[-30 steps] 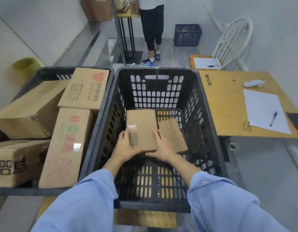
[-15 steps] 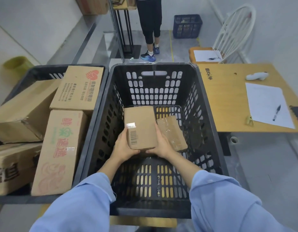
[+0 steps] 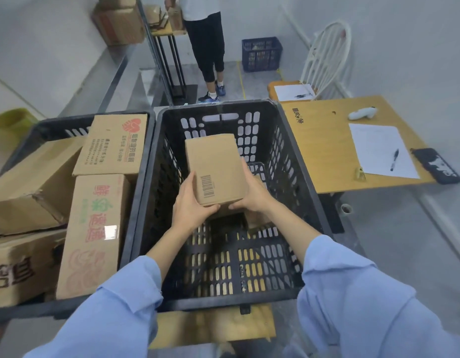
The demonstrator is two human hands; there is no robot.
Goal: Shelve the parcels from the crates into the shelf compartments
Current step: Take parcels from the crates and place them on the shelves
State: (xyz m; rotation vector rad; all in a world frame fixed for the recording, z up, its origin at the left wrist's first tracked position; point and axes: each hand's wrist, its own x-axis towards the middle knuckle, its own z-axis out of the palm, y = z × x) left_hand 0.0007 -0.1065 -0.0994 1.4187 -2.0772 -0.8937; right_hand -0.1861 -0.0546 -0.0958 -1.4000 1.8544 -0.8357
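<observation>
The crate (image 3: 223,105) is taken as landmark; it is almost emptied. Against its left wall a second crate (image 3: 58,119) is packed with cartons (image 3: 94,228), so most of the work is judged to remain. To its right a table (image 3: 321,151) is set with paper (image 3: 378,148) and a pen (image 3: 394,159), presumably for tallying. Beyond its far wall what appears to be a shelf (image 3: 163,32) is seen. Above the crate's floor, within its walls, the parcel (image 3: 213,166) is held clear and nearly level, barcode up, probably so that it can be read. It is clamped at its near corners by the left hand (image 3: 190,202) and the right hand (image 3: 254,195), thumbs on top and fingers curled beneath, so that its weight is shared. Under the right hand a smaller parcel (image 3: 256,221) is left on the crate's floor.
</observation>
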